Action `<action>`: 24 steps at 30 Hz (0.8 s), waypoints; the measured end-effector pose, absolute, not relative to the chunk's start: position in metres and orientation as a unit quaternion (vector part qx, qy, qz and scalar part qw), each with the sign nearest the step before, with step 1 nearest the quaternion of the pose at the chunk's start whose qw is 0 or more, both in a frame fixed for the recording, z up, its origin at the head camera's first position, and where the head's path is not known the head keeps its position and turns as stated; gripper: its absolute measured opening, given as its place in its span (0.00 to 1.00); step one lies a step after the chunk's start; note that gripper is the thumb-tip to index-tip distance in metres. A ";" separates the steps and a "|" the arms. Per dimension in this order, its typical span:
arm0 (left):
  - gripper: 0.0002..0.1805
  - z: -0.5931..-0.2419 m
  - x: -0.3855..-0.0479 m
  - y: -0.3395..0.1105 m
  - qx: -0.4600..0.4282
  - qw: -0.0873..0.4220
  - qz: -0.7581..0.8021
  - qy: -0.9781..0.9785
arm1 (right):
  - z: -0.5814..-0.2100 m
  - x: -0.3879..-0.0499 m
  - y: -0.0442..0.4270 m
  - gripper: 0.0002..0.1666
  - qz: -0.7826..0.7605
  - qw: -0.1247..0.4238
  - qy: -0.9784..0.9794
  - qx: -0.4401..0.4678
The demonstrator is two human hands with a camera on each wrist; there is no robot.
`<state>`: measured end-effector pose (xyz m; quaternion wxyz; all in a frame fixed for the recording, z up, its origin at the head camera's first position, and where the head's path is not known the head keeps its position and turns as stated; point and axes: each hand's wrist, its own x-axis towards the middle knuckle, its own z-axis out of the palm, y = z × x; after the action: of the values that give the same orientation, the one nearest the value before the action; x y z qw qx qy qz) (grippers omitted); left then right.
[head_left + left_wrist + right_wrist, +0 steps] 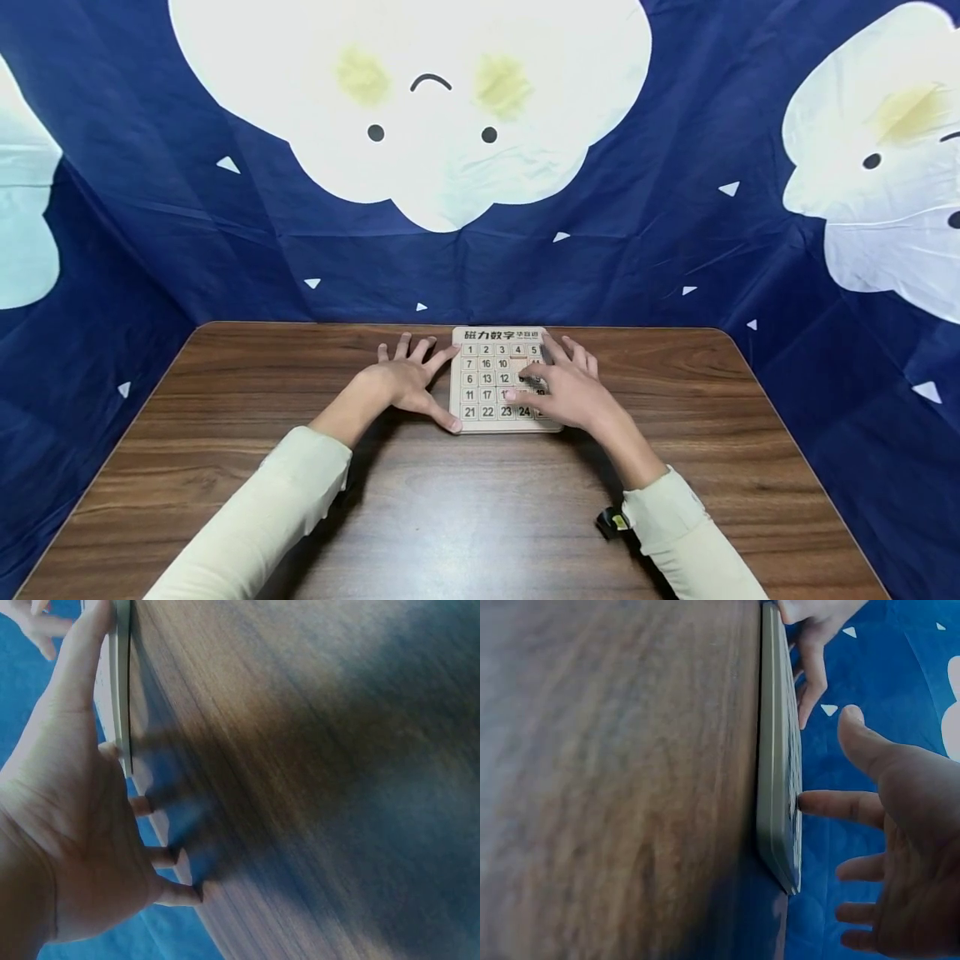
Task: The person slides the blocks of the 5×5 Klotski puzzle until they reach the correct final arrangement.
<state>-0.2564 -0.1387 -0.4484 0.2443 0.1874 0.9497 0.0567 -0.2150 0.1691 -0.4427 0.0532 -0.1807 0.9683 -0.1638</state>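
Observation:
A pale sliding number puzzle (486,423) lies flat near the table's far edge, its numbered tiles set in a frame with printed characters along the top. My left hand (408,383) is spread at its left side, with thumb and index fingertip touching the frame. Over the right part of the board is my right hand (573,392). In the right wrist view its index finger (844,806) touches the tile face, while the thumb (862,739) stays raised off it. A gap shows below tile 4. My right fingers hide some tiles on that side.
The brown wooden table (435,517) spreads out in front of the puzzle. Behind and beside it hangs a dark blue cloth (360,267) with white clouds and small triangles. A small black item (611,522) shows at the right sleeve's cuff.

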 end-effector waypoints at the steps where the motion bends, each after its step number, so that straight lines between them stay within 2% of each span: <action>1: 0.84 -0.448 -0.256 -0.138 0.186 0.244 0.056 0.950 | -0.441 -0.214 0.171 0.38 -0.161 0.056 0.969 -0.179; 7: 0.84 -0.447 -0.256 -0.137 0.183 0.245 0.054 0.951 | -0.442 -0.217 0.169 0.44 -0.144 0.072 0.973 -0.167; 15: 0.84 -0.448 -0.256 -0.137 0.181 0.246 0.049 0.951 | -0.445 -0.208 0.164 0.41 -0.159 0.086 0.959 -0.219; 21: 0.84 -0.447 -0.256 -0.136 0.183 0.246 0.056 0.950 | -0.436 -0.208 0.173 0.36 -0.143 0.070 0.970 -0.182; 24: 0.84 -0.447 -0.256 -0.137 0.182 0.247 0.055 0.950 | -0.437 -0.213 0.166 0.38 -0.147 0.071 0.969 -0.187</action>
<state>-0.2562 -0.1366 -0.4468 0.2466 0.1824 0.9502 0.0554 -0.2132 0.1663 -0.4370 0.0705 -0.1874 0.9686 -0.1471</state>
